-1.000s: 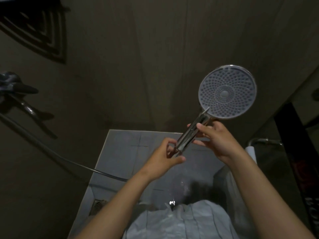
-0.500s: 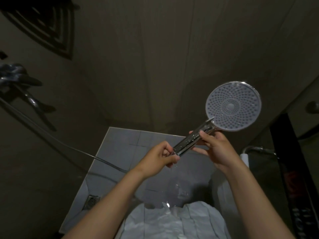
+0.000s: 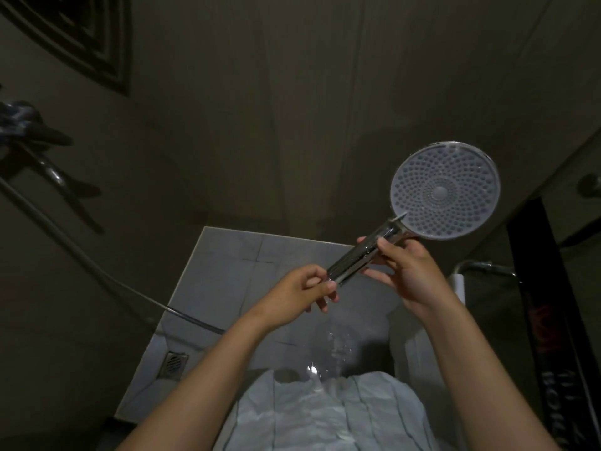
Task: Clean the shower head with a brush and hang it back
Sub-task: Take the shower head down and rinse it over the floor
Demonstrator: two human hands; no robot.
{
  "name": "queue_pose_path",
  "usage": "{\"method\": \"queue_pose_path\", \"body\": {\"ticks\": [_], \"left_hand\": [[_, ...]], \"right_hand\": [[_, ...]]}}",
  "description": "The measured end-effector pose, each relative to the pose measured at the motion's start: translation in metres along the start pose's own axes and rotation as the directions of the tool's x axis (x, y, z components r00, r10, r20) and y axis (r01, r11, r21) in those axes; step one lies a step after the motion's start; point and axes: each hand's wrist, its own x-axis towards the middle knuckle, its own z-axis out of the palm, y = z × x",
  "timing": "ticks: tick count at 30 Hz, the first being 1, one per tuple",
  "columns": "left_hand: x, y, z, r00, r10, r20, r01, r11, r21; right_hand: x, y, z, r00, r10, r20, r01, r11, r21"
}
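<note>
Head view. Round shower head (image 3: 445, 190): pale grey face dotted with nozzles, on a glossy chrome tube handle (image 3: 354, 257), held up against the dark wall with its face toward the camera. Right hand (image 3: 409, 271): fingers and thumb curled round the handle just below the disc. Left hand (image 3: 299, 292): pinches the handle's lower end. Disc sits up-right of both grips. Grey flexible hose (image 3: 97, 268) runs from the left and passes behind the left forearm. Square metal floor drain (image 3: 174, 362) is set in the pale tiled floor (image 3: 227, 255).
</note>
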Motion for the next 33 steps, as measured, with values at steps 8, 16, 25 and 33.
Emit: {"method": "queue_pose_path", "body": {"ticks": [8, 16, 25, 33], "left_hand": [[-0.008, -0.013, -0.001, 0.969, 0.014, -0.246, -0.026, 0.999, -0.048], [-0.018, -0.01, -0.007, 0.994, 0.019, -0.106, -0.018, 1.0, 0.011], [-0.018, -0.009, -0.005, 0.985, -0.008, -0.17, 0.004, 1.0, -0.022], [-0.016, -0.011, -0.008, 0.987, 0.021, -0.161, -0.03, 0.998, -0.054]], "right_hand": [[-0.004, 0.016, 0.002, 0.999, 0.031, -0.025, -0.028, 0.994, 0.102], [-0.004, 0.018, 0.003, 0.998, 0.049, -0.05, -0.043, 0.993, 0.11], [-0.009, 0.012, 0.003, 0.998, 0.023, -0.055, -0.017, 0.994, 0.11], [-0.007, 0.012, -0.002, 0.997, 0.039, -0.07, -0.03, 0.992, 0.124]]}}
